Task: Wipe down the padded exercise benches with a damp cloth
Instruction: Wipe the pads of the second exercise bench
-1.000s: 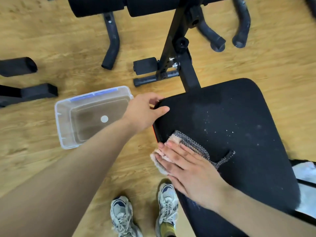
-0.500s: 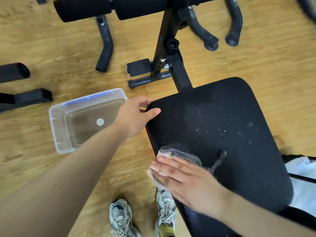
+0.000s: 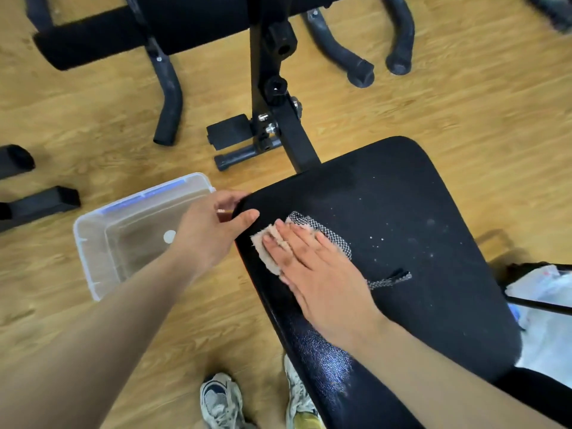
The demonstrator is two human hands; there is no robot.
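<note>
The right hand (image 3: 312, 274) lies flat, grip apart, on the pink fuzzy cloth (image 3: 266, 252). White specks (image 3: 378, 239) sit to its right on the black padded bench (image 3: 433, 305). The left hand (image 3: 210, 233) clamps the edge.

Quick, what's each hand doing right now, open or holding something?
Left hand: grips the corner edge of the bench pad.
Right hand: open and flat, pressing the cloth onto the pad.

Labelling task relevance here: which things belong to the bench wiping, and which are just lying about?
In use: black padded bench seat; pinkish cloth with black mesh edging, pressed flat by the right hand; left hand gripping the seat's corner; clear plastic tub, probably for rinsing.
Lying about: black foam roller; curved black frame legs; white plastic bag.
</note>
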